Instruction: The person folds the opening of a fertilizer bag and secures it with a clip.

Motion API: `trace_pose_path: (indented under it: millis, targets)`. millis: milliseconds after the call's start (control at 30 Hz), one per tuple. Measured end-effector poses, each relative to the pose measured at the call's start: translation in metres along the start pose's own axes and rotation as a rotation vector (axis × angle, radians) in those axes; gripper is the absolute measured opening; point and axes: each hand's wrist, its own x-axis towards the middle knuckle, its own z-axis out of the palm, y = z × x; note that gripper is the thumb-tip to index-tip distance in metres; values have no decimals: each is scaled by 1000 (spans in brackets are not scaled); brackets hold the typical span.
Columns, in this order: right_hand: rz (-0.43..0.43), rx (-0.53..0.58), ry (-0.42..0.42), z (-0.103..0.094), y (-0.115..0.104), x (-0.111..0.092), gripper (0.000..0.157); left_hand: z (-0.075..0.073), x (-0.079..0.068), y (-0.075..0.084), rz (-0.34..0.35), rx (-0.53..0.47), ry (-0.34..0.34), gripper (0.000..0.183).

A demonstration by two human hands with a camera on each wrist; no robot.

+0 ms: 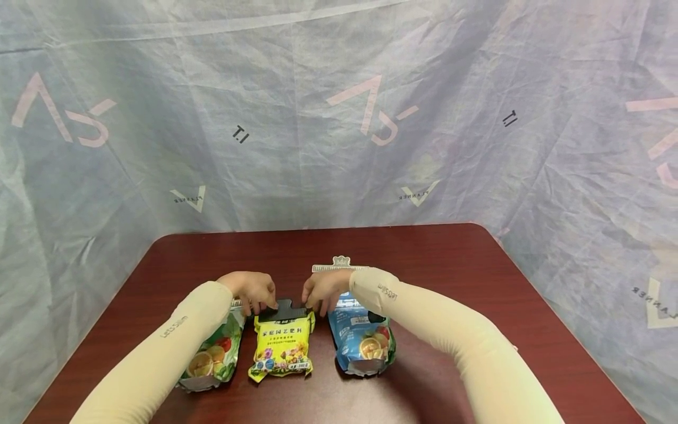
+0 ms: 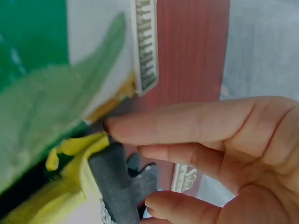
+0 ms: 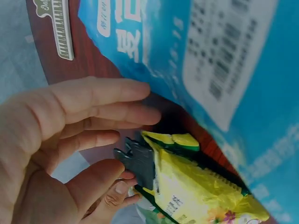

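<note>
A yellow fertilizer bag [image 1: 282, 347] lies in the middle of the table with a black clip [image 1: 285, 310] across its top edge. My left hand [image 1: 253, 288] is at the clip's left end; in the left wrist view its fingers stretch past the clip [image 2: 114, 182], with the thumb low beside it. At the other end is my right hand [image 1: 324, 288], its fingers extended and the thumb tip close by the clip [image 3: 138, 161] in the right wrist view. A green bag [image 1: 228, 341] lies left of the yellow one, partly behind my left sleeve, and a blue bag [image 1: 351, 338] lies to the right.
Behind my right hand, a white piano-key clip [image 1: 341, 265] is at the far end of the blue bag. Another piano-key clip [image 2: 146, 46] runs along the green bag's edge. The dark red table [image 1: 424, 253] meets a grey printed cloth [image 1: 296, 118] at the back.
</note>
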Motion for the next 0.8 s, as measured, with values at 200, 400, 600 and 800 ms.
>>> trace_pose_path:
  millis: [200, 400, 600, 800]
  targets:
    - [-25, 42, -14, -5, 1, -6, 24, -1, -2, 9, 10, 137, 61, 13]
    - [-59, 19, -39, -5, -4, -17, 28, -2, -2, 15, 34, 282, 113, 17]
    - [-72, -35, -40, -6, -8, -26, 29, 0, 2, 23, 82, 405, 163, 22]
    - [-60, -184, 5, -7, -11, -35, 23, 3, 6, 31, 117, 415, 192, 28]
